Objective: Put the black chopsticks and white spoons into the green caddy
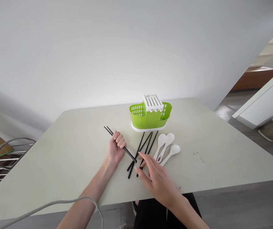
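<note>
The left grip [117, 144] is wrapped around two sticks [129, 154], probably so they stay together, while the right grip [155, 175] is spread near loose sticks [147, 146] on the bench [79, 136], before the basket [150, 120].

2 bare forearms [99, 181] reach forward: left hand [117, 145] curled into a fist; right hand [157, 176] loosely spread, back uppermost.

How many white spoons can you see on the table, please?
3, in front of the green basket: a left spoon, a middle spoon with a labelled handle, and a right spoon. The right hand might hide more.
</note>
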A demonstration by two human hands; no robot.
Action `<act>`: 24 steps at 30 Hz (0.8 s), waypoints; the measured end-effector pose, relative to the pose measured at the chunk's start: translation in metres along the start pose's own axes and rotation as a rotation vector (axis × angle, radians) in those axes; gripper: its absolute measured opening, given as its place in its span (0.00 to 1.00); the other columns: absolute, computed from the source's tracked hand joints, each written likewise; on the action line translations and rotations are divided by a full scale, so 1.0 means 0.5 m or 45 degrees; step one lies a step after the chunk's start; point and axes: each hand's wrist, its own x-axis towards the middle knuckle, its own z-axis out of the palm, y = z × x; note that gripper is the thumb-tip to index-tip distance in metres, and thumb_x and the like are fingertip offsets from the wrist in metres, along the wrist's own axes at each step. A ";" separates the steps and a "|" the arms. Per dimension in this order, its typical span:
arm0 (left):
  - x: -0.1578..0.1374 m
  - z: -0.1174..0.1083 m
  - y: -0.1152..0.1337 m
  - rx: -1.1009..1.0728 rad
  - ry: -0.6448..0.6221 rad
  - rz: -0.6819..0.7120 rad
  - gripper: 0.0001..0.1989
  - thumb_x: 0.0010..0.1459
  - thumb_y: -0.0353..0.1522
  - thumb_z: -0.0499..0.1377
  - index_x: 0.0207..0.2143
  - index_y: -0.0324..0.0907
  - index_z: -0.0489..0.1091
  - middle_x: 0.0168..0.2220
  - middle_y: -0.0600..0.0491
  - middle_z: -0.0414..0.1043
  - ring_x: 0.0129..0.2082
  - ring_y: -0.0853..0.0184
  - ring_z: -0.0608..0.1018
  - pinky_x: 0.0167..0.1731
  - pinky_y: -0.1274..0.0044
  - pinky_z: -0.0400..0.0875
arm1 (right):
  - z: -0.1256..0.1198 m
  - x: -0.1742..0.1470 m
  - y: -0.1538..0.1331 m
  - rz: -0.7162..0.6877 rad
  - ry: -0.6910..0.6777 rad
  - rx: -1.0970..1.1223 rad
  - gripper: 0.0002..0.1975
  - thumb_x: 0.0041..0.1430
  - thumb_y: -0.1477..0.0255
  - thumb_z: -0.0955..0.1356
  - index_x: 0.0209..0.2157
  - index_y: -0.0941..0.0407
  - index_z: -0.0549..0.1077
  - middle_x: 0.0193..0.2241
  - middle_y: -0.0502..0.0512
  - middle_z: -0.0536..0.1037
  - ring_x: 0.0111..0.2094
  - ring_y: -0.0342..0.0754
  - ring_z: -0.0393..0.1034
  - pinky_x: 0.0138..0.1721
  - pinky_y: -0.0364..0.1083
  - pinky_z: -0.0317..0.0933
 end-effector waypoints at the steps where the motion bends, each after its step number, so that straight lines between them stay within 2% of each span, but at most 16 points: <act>1: -0.002 0.002 -0.001 0.027 -0.005 0.009 0.23 0.78 0.34 0.45 0.25 0.45 0.49 0.20 0.63 0.41 0.16 0.74 0.44 0.13 0.82 0.47 | 0.012 0.010 -0.011 0.048 -0.031 0.052 0.25 0.74 0.60 0.63 0.67 0.52 0.64 0.54 0.62 0.78 0.45 0.53 0.78 0.48 0.53 0.72; 4: -0.009 0.006 -0.005 0.089 -0.021 0.029 0.23 0.77 0.33 0.47 0.25 0.45 0.49 0.20 0.62 0.40 0.17 0.73 0.42 0.14 0.81 0.47 | 0.039 0.035 -0.029 0.159 -0.116 0.232 0.27 0.74 0.58 0.62 0.68 0.55 0.63 0.47 0.60 0.82 0.37 0.51 0.78 0.48 0.52 0.70; 6: -0.014 0.009 -0.007 0.093 -0.034 0.018 0.23 0.77 0.34 0.48 0.25 0.45 0.49 0.20 0.62 0.40 0.17 0.73 0.42 0.14 0.81 0.47 | 0.049 0.046 -0.035 0.209 -0.145 0.291 0.24 0.75 0.58 0.59 0.62 0.56 0.70 0.37 0.56 0.81 0.33 0.50 0.76 0.43 0.49 0.68; 9: -0.021 0.015 -0.010 0.054 -0.071 -0.036 0.23 0.76 0.34 0.48 0.24 0.45 0.49 0.21 0.62 0.39 0.17 0.73 0.42 0.14 0.81 0.47 | 0.054 0.053 -0.034 0.265 -0.107 0.298 0.24 0.75 0.56 0.57 0.52 0.56 0.77 0.27 0.52 0.75 0.28 0.50 0.69 0.33 0.46 0.62; 11: -0.025 0.020 -0.012 0.000 -0.102 -0.081 0.23 0.77 0.35 0.48 0.24 0.44 0.50 0.21 0.62 0.40 0.17 0.73 0.43 0.14 0.82 0.48 | 0.054 0.052 -0.028 0.319 -0.096 0.339 0.26 0.74 0.54 0.57 0.51 0.56 0.78 0.23 0.50 0.70 0.25 0.48 0.64 0.27 0.45 0.58; 17: -0.034 0.030 -0.017 -0.150 -0.143 -0.178 0.23 0.77 0.36 0.47 0.25 0.44 0.53 0.20 0.62 0.44 0.15 0.75 0.48 0.13 0.83 0.51 | 0.051 0.040 -0.007 0.420 -0.121 0.550 0.31 0.71 0.48 0.60 0.56 0.56 0.77 0.20 0.43 0.57 0.20 0.43 0.53 0.22 0.42 0.51; 24: -0.036 0.032 -0.020 -0.189 -0.200 -0.226 0.20 0.77 0.34 0.48 0.27 0.43 0.58 0.20 0.63 0.44 0.16 0.75 0.55 0.19 0.83 0.58 | 0.034 0.037 -0.005 0.471 -0.129 0.573 0.33 0.70 0.46 0.61 0.58 0.58 0.77 0.18 0.42 0.55 0.18 0.41 0.51 0.20 0.42 0.50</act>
